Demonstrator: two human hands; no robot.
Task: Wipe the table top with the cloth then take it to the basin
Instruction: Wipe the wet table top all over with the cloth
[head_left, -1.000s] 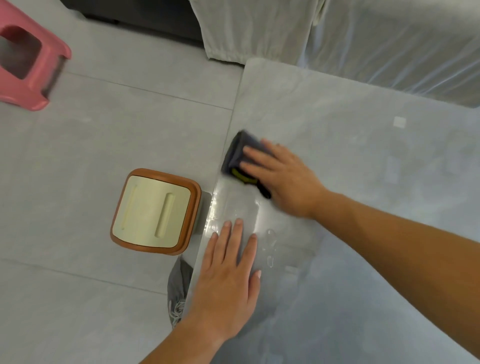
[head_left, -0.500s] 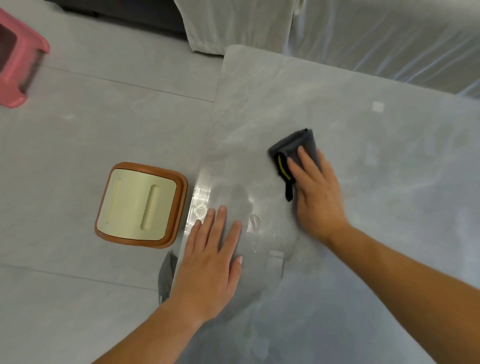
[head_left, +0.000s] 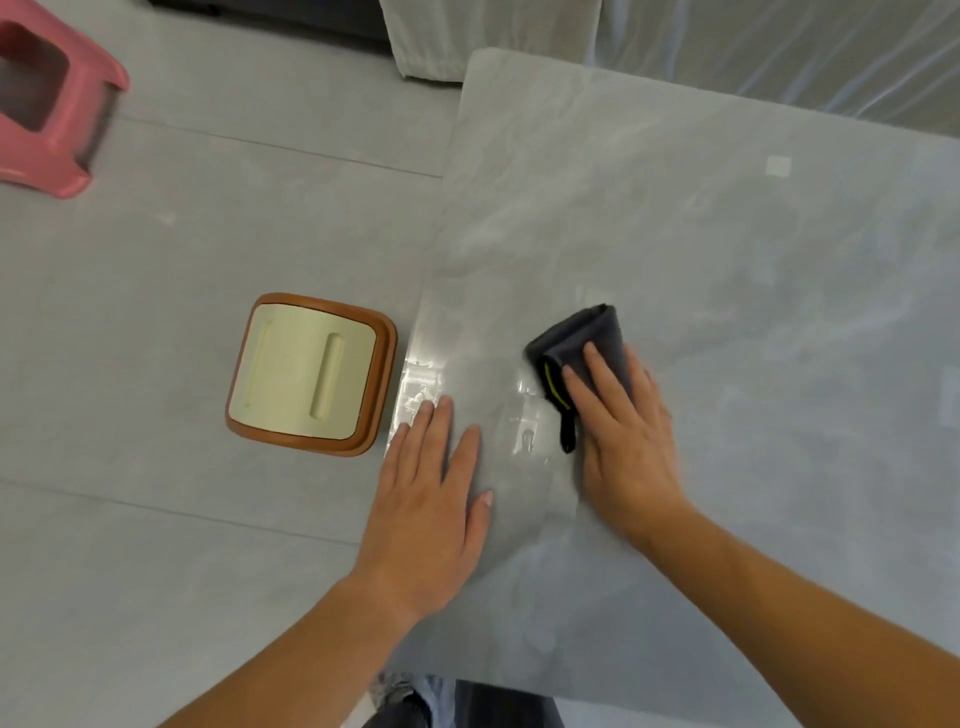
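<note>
grey table (head_left: 727, 260) over tiled floor | right hand (head_left: 628, 441) flat, pressing cloth (head_left: 576, 343) | left hand (head_left: 431, 504) spread, empty | risk: wet patch, bracing palm may slip

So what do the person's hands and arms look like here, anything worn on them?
Both hands, left and right, are bare: no gloves, rings or watch visible. Both forearms are uncovered as far as the frame shows, no sleeves. Fingernails look short and unpainted.

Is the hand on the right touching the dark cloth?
Touching. The head view shows the right hand pressed flat on the dark cloth, its fingers lying over the fabric against the table top.
</note>
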